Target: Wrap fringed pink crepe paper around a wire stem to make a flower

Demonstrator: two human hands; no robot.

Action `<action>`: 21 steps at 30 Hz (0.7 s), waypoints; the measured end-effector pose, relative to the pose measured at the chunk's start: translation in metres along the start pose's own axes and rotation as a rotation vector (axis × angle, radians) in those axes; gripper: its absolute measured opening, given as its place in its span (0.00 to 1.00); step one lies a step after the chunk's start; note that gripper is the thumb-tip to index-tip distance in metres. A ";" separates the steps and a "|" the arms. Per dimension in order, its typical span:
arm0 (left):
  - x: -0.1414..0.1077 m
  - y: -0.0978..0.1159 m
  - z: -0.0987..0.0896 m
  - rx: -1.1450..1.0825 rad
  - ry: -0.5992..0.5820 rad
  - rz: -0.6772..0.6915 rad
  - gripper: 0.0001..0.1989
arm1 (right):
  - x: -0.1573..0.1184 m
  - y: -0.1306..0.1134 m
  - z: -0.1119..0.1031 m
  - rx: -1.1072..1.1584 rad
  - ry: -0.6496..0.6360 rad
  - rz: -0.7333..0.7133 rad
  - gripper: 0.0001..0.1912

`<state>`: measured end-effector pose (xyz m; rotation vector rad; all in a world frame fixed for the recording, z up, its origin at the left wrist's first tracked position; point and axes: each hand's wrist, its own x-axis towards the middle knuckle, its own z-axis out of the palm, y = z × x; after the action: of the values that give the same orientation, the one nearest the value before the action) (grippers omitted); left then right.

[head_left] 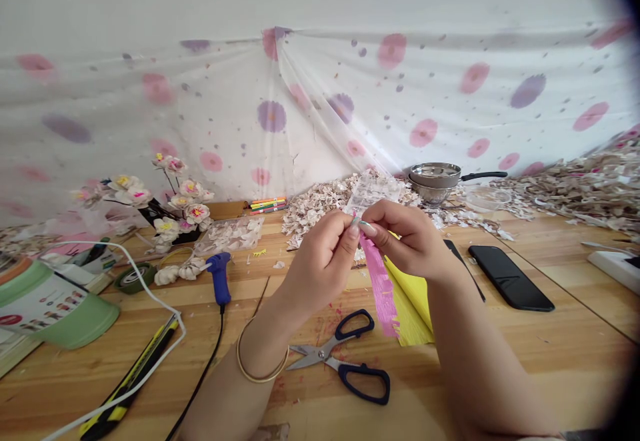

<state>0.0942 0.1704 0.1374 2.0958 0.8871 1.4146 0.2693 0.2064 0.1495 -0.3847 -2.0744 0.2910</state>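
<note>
My left hand (330, 249) and my right hand (404, 236) meet fingertip to fingertip above the table, both closed in a pinch. Between them they grip the top end of a fringed strip of pink crepe paper (380, 284), which hangs down with a ragged lower edge. Exactly what the fingertips do at that end is too small to make out. Behind the strip lies a sheet of yellow crepe paper (415, 304). Scissors (323, 356) with dark blue handles rest spread on the wood below my hands.
A blue glue gun (220, 278) and a yellow-black utility knife (133, 378) lie left, near a green container (75, 314) and white cable. Paper flowers (190, 208) stand at back left. A phone (510, 278) is right; metal bowls (434, 181) and heaped petal-like scraps (320, 208) are behind.
</note>
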 end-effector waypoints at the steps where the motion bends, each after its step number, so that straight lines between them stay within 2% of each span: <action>1: 0.000 -0.001 0.001 -0.013 -0.001 -0.007 0.15 | 0.000 0.000 0.000 -0.020 0.008 -0.012 0.08; 8: -0.001 -0.002 0.003 -0.006 0.058 0.005 0.13 | 0.000 0.001 0.005 -0.127 0.036 -0.026 0.09; 12: -0.001 -0.002 0.005 0.057 0.112 0.055 0.11 | 0.001 0.000 0.008 -0.113 0.060 0.012 0.12; 17: 0.001 -0.002 0.004 0.171 0.139 0.143 0.09 | 0.000 -0.002 0.012 0.109 0.028 0.190 0.19; 21: 0.002 -0.002 0.002 0.292 0.180 0.238 0.08 | -0.001 -0.001 0.017 0.306 0.018 0.348 0.21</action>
<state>0.0959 0.1730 0.1362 2.3836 0.9909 1.7057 0.2553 0.2043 0.1406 -0.5560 -1.8992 0.7983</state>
